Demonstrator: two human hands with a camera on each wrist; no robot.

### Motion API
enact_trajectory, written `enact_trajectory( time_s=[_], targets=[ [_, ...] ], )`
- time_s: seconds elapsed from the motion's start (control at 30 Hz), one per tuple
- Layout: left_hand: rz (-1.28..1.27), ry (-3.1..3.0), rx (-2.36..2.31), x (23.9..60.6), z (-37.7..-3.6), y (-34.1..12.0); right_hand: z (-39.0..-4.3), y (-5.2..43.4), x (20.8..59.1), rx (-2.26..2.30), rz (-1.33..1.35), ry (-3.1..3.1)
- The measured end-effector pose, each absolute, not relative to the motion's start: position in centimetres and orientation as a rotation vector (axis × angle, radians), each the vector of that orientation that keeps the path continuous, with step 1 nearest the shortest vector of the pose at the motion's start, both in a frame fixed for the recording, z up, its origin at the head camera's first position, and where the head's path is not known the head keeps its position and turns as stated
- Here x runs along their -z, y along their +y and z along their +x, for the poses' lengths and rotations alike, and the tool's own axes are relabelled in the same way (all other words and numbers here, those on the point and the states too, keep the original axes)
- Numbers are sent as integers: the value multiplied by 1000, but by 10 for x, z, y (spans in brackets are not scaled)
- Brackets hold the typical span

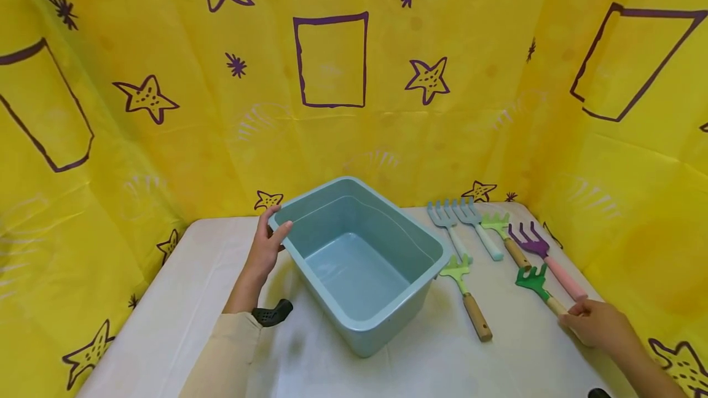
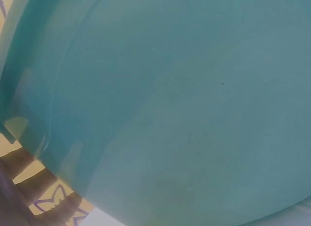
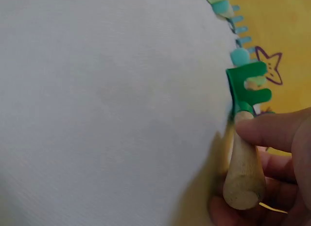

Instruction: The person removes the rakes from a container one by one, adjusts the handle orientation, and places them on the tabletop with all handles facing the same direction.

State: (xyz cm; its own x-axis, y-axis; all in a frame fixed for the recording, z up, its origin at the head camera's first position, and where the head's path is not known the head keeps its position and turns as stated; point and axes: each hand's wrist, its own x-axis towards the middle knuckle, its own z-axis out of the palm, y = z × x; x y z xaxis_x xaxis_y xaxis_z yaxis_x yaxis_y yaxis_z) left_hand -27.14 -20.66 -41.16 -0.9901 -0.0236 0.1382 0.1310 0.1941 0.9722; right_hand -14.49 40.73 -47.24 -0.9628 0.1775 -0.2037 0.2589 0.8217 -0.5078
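A blue-grey plastic tub (image 1: 359,263) is in the middle of the head view, its open top facing up and seemingly tipped. My left hand (image 1: 268,247) grips its left corner, thumb over the rim and fingers outside. The tub wall (image 2: 170,99) fills most of the left wrist view. On the right, my right hand (image 1: 600,327) holds a dark green hand rake (image 1: 533,281) by its wooden handle. In the right wrist view, thumb and fingers close round that handle (image 3: 245,172), with the short green tines pointing away.
Right of the tub, a light green hand rake (image 1: 470,300) lies on the white table (image 1: 216,263). Farther back are two light blue rakes (image 1: 445,220), another light green rake (image 1: 506,235) and a purple rake (image 1: 544,250) with a pink handle. Yellow patterned cloth (image 1: 332,140) surrounds the table.
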Motion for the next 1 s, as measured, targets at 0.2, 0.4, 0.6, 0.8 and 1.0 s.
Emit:
enact_trajectory(
  time_s=[0.2, 0.4, 0.6, 0.8, 1.0],
  targets=[
    [-94, -2335, 1909, 412, -268, -205, -141, 402, 474, 774, 360, 2934],
    [-109, -2329, 1899, 409, -265, -204, -141, 402, 475, 785, 456, 2905],
    [-123, -2321, 1907, 408, -266, -203, -141, 402, 475, 767, 472, 2926],
    [-110, -2326, 1915, 410, -267, -202, -140, 404, 474, 769, 498, 2944],
    [-143, -2328, 1938, 393, -254, -199, -140, 405, 473, 778, 376, 3095]
  ],
)
